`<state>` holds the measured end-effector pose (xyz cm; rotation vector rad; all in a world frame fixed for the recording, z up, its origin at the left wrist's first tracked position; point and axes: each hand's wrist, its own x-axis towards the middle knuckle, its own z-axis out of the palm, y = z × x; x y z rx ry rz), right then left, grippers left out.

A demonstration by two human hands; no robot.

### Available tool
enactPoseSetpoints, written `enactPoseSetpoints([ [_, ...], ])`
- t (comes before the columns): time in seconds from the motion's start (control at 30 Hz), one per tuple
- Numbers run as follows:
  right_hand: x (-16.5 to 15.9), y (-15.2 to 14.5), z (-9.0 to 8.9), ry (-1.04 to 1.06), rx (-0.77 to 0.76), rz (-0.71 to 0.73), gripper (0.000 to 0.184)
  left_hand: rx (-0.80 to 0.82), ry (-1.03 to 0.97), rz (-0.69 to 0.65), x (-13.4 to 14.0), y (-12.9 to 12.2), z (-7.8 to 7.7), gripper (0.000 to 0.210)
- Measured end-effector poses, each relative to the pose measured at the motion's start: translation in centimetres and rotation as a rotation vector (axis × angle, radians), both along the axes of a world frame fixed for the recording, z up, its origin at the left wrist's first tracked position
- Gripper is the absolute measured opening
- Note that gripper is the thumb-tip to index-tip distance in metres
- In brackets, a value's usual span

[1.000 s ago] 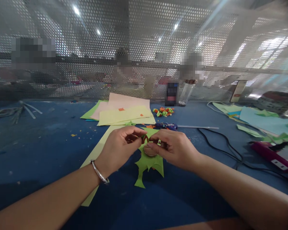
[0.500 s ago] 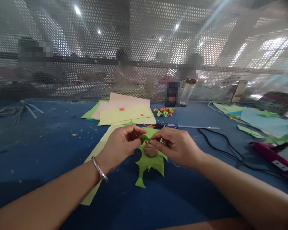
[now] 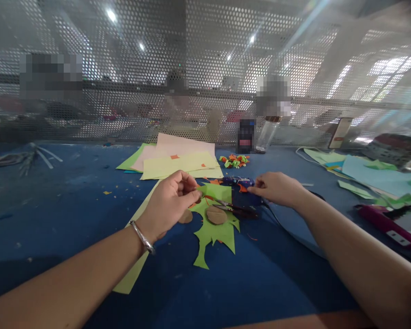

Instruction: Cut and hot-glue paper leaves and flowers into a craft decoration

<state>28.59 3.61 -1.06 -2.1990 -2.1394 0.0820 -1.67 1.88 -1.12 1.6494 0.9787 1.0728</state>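
My left hand (image 3: 173, 203) pinches a small green piece of paper (image 3: 201, 188) between thumb and fingertips; part of it is hidden. My right hand (image 3: 277, 188) has its fingers closed on the back end of a blue hot glue gun (image 3: 238, 181), which lies on the table. Below and between the hands is a jagged green paper sheet (image 3: 214, 233) with cut-out edges. A round brown cardboard disc (image 3: 216, 215) rests on it, and a second disc (image 3: 185, 216) lies just left of it. Scissors (image 3: 239, 210) with dark handles lie across the sheet's right side.
Pale paper sheets (image 3: 181, 167) are stacked behind my hands. A pile of orange and green paper bits (image 3: 234, 161) sits near a clear bottle (image 3: 269, 135). A purple power strip (image 3: 390, 226) and more coloured paper (image 3: 373, 173) are at right. A perforated metal screen (image 3: 219, 55) stands behind.
My right hand has left the green paper piece and moved right onto the glue gun. My left hand keeps the piece. The scissors and the second cardboard disc are now uncovered.
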Motion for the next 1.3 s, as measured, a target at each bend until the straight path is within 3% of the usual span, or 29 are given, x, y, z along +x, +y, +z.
enactPoseSetpoints([
  [0.13, 0.3, 0.8, -0.9, 0.156, -0.039, 0.063, 0.031, 0.030, 0.015, -0.009, -0.1, 0.1, -0.1, 0.013],
  [0.3, 0.3, 1.1, -1.8, 0.797, -0.133, -0.135, 0.022, 0.092, 0.006, 0.023, -0.5, 0.4, 0.0, 0.006],
  [0.47, 0.6, 1.4, -1.5, 1.157, -0.085, -0.213, 0.016, 0.119, -0.086, 0.139, -0.6, 1.0, 0.0, 0.008],
  [0.63, 0.8, 0.7, 0.5, 1.519, -0.028, -0.125, 0.013, 0.083, -0.062, 0.109, -0.8, 1.5, -0.6, 0.011],
  [0.77, -0.1, -0.5, 1.8, 1.994, -0.013, 0.055, 0.007, 0.033, -0.034, 0.051, -0.8, 1.6, -1.0, 0.016],
  [1.07, -2.1, -2.3, 2.9, 2.089, 0.101, 0.283, 0.016, -0.132, -0.083, 0.059, -0.6, 1.9, -0.8, 0.019],
  [1.3, -3.1, -3.3, 3.5, 2.114, 0.095, 0.373, 0.010, -0.137, -0.075, 0.056, -0.2, 1.5, -0.5, 0.018],
])
